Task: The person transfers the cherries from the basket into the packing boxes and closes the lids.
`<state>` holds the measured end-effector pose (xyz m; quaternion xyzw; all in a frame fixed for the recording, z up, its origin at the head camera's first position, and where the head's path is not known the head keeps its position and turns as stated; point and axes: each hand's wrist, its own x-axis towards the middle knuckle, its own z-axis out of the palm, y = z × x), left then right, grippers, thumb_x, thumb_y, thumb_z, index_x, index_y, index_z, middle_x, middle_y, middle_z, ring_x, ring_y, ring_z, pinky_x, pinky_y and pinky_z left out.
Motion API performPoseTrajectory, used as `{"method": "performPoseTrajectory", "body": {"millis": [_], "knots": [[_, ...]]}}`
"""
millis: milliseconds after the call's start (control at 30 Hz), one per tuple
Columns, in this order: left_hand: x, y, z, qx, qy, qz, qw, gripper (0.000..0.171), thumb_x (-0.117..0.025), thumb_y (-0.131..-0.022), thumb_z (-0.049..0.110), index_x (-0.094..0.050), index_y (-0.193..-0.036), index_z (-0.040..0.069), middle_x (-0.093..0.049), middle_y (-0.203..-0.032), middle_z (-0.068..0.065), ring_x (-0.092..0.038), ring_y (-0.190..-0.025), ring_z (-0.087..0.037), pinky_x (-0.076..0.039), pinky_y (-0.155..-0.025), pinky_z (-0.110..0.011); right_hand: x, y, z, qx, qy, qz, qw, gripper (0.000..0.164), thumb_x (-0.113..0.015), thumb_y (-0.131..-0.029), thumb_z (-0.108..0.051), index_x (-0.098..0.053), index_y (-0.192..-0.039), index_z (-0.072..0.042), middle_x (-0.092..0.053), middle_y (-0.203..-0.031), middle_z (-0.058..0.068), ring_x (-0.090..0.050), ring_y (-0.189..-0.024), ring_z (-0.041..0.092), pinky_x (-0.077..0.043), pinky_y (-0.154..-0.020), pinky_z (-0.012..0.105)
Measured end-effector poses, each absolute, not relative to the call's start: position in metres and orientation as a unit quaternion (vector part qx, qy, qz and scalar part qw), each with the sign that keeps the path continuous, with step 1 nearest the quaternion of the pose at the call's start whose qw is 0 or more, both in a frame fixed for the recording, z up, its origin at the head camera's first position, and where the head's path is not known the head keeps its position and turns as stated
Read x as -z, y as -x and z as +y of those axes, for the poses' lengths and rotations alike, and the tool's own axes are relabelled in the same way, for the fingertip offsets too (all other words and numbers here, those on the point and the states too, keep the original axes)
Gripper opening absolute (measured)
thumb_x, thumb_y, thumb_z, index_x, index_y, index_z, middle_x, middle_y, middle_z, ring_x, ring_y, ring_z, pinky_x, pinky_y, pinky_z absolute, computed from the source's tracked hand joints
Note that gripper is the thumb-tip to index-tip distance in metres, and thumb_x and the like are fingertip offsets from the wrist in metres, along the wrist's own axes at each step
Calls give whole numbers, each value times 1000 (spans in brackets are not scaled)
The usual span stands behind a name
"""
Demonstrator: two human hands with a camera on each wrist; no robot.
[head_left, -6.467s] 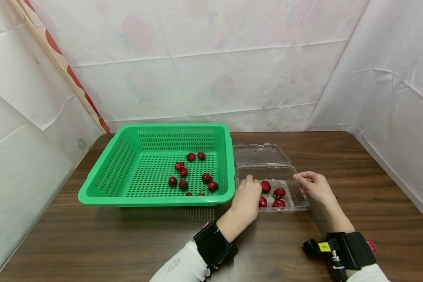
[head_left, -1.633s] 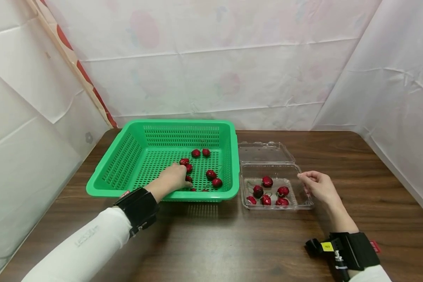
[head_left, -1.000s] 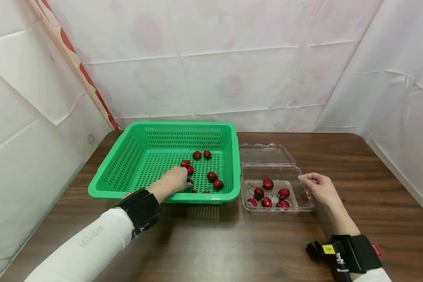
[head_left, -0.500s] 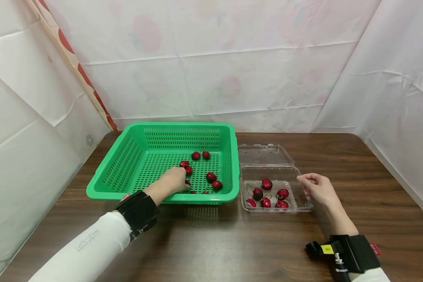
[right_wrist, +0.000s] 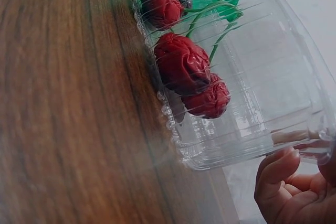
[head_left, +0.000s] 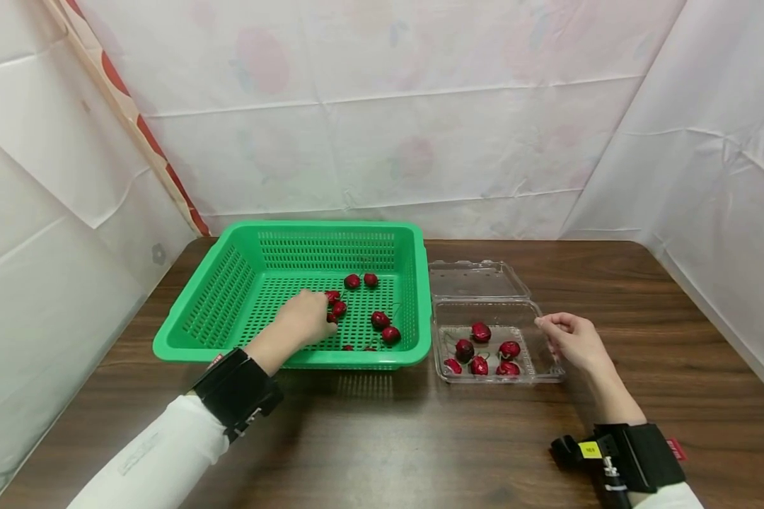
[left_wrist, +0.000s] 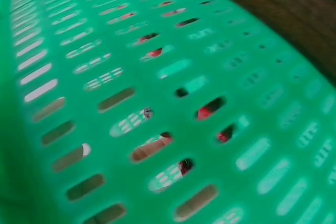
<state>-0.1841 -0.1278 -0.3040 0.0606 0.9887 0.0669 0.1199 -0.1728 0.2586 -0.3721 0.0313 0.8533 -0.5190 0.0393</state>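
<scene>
Right hand [head_left: 573, 341] pinching; left hand [head_left: 302, 318] unresolved

Right thumb and fingers pinch the wall of a clear, rectangular plastic box [head_left: 544, 377]. Six dark-red, round cherries [head_left: 509, 349] lie inside, left of that pinch. Left hand is inside a green, slotted plastic basket [head_left: 382, 360]; fingertips hidden, grip cannot be told. Basket cherries [head_left: 380, 320] lie right of it.

One basket [head_left: 318, 225], one box [head_left: 484, 311] — fifteen visible cherries [head_left: 480, 332].
</scene>
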Motion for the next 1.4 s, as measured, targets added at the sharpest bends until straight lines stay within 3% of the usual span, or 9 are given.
{"method": "performPoseTrajectory", "body": {"millis": [167,267,433,567,733,1100,1400], "knots": [[296,179,-130,-96,-56,989,99,25,-63,-82,21,-49,-68,5,-50,-104,-27,-42,-57,-20,-32,-49,-29,372,173,258,524,-32,850,36,39,-48,-92,-25,-47,-102,13,-46,-58,-1,-42,-46,9,-41,-44,27],[293,175,-130,-108,-60,989,75,21,-63,-81,20,-52,-74,3,-45,-113,-31,-41,-56,-20,-32,-49,-29,373,173,258,525,-31,850,34,39,-49,-92,-24,-47,-102,14,-46,-58,-1,-42,-46,9,-41,-44,26],[291,167,-127,-110,-78,991,22,31,-64,-80,21,-59,-98,-4,-47,-111,-30,-53,-69,-27,-43,-54,-33,374,173,258,526,-30,849,32,38,-49,-92,-23,-47,-101,14,-45,-58,-1,-42,-46,8,-41,-44,26],[290,160,-123,-122,-99,987,-31,37,-65,-79,20,-59,-105,-6,-51,-108,-27,-54,-86,-32,-47,-64,-38,374,173,258,529,-34,847,36,39,-50,-92,-24,-47,-102,13,-46,-59,-1,-43,-47,8,-41,-44,26],[288,151,-116,-164,-108,976,-93,32,-66,-78,17,-61,-101,-3,-51,-96,-20,-52,-70,-24,-45,-57,-34,374,173,259,531,-37,845,38,40,-50,-91,-26,-47,-102,13,-46,-59,-1,-43,-47,8,-41,-45,26],[283,131,-97,-238,-122,947,-179,30,-69,-75,15,-62,-101,1,-49,-98,-14,-51,-66,-17,-42,-55,-29,373,173,259,529,-38,847,41,40,-50,-91,-26,-47,-102,13,-46,-58,-1,-43,-47,8,-41,-45,26],[284,122,-84,-271,-153,918,-247,30,-73,-72,13,-62,-98,2,-49,-99,-14,-54,-69,-19,-43,-55,-29,372,173,259,528,-38,847,40,40,-50,-91,-26,-47,-102,12,-46,-58,-1,-43,-47,9,-41,-45,27]]}}
